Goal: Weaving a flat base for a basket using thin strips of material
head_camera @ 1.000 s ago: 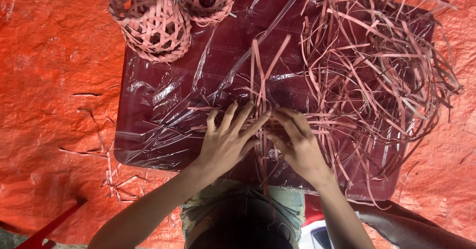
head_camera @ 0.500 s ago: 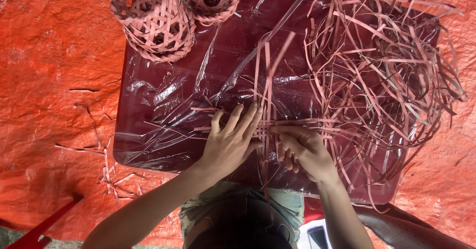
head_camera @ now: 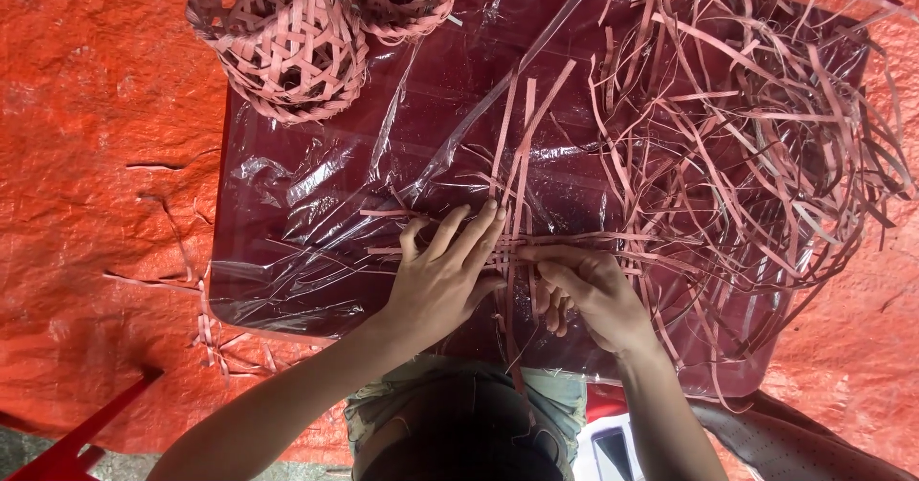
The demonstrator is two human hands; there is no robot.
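Pressing flat, the left hand (head_camera: 440, 285) pins crossed pink strips (head_camera: 512, 203) while the right hand's (head_camera: 589, 294) grip pinches one.

Left hand (head_camera: 442, 275) presses flat on crossed pink strips (head_camera: 512, 203); right hand (head_camera: 589, 290) pinches one beside it.

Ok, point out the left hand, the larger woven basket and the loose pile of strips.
left hand (head_camera: 440, 285): head view, back of the hand.
larger woven basket (head_camera: 287, 50): head view, its woven side.
loose pile of strips (head_camera: 766, 127): head view, middle of the tangle.
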